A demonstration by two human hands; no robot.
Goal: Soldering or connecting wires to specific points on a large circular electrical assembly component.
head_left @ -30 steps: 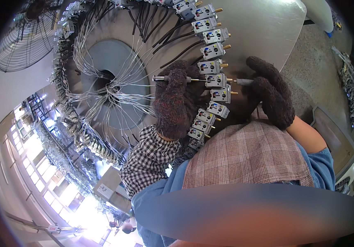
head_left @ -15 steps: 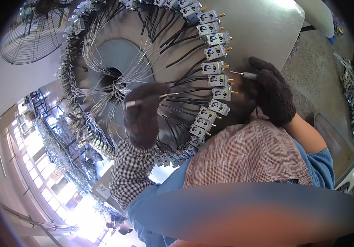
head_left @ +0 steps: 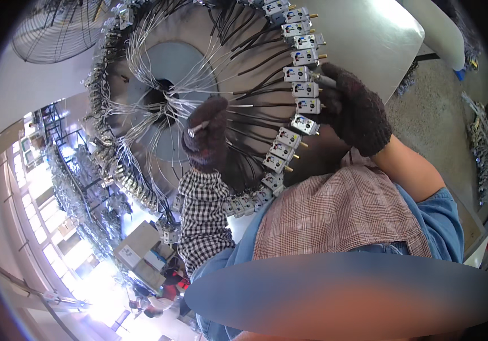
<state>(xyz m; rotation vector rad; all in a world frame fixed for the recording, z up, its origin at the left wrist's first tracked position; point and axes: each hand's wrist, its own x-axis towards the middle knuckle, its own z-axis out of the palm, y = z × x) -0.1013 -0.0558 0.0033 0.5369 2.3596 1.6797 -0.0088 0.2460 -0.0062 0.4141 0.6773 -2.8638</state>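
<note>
My left hand (head_left: 205,136), in a dark knitted glove, is closed around a slim metal tool (head_left: 199,127) above the inner wires of a round turntable (head_left: 176,149). Its blunt end sticks out of the fist; the exact kind is unclear. On the right, my gloved right hand (head_left: 360,111) is closed on a grey-handled tool (head_left: 327,80), beside the outer side of the ring of boxes. Its thin tip is hidden now. Small boxy metal units (head_left: 305,90) with brass shafts line the rim. Black-sleeved wires (head_left: 264,120) run inward from them to silvery wires (head_left: 182,107) bunched at the centre hole.
A wire-cage fan (head_left: 56,34) stands at the far left. A smooth metal tabletop (head_left: 363,40) lies beyond the ring at the right. Bundles of silvery parts (head_left: 482,148) rest at the far right, and a cardboard-coloured box (head_left: 144,250) sits at lower left.
My left hand has moved slightly right and away from me. My right hand has moved left and farther out, closer to the boxy units. The ring appears shifted upward in view.
</note>
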